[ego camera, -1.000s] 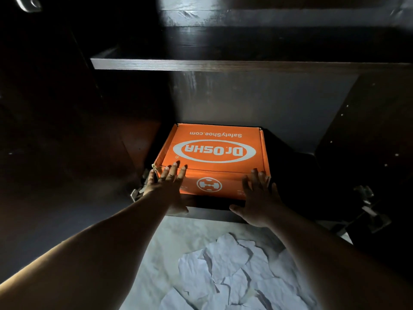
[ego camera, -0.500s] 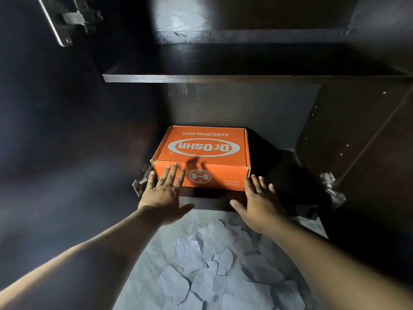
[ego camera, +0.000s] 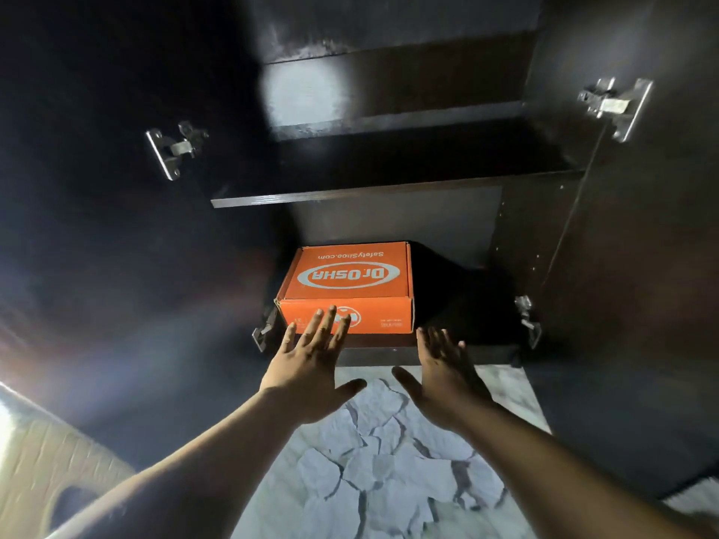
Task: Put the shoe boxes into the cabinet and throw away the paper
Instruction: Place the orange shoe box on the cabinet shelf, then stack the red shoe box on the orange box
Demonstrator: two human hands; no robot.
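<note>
Orange shoe box (ego camera: pixel 346 289) sits on the bottom shelf of the dark cabinet (ego camera: pixel 389 355), lid closed, white oval logo and web address printed upside down to the viewer. Box is set toward the left side of the compartment; a black shape lies to its right, too dark to identify. Left hand (ego camera: pixel 311 367) is stretched forward, palm down, fingers straight and spread, thumb out to the side; fingertips overlap the box's front face, though contact cannot be told. It holds nothing. Right hand (ego camera: pixel 443 375) is likewise flat and spread, fingers straight, reaching toward the shelf's front edge just right of the box's lower corner, apart from the box, holding nothing. Upper shelf (ego camera: pixel 389 192) crosses the cabinet above the box, another darker level above that. Both doors stand swung out: left door (ego camera: pixel 97 227) carries a metal hinge (ego camera: pixel 173 149) high up and a second hinge (ego camera: pixel 264 330) low, near the box's left corner; right door (ego camera: pixel 642 247) carries a hinge (ego camera: pixel 614 107) high up and another hinge (ego camera: pixel 527 320) low. Crumpled white paper (ego camera: pixel 381 461) lies in many pieces on the pale marbled floor (ego camera: pixel 505 387) in front of the cabinet, between and under the two forearms. Pale textured object at lower left edge, blurred.
</note>
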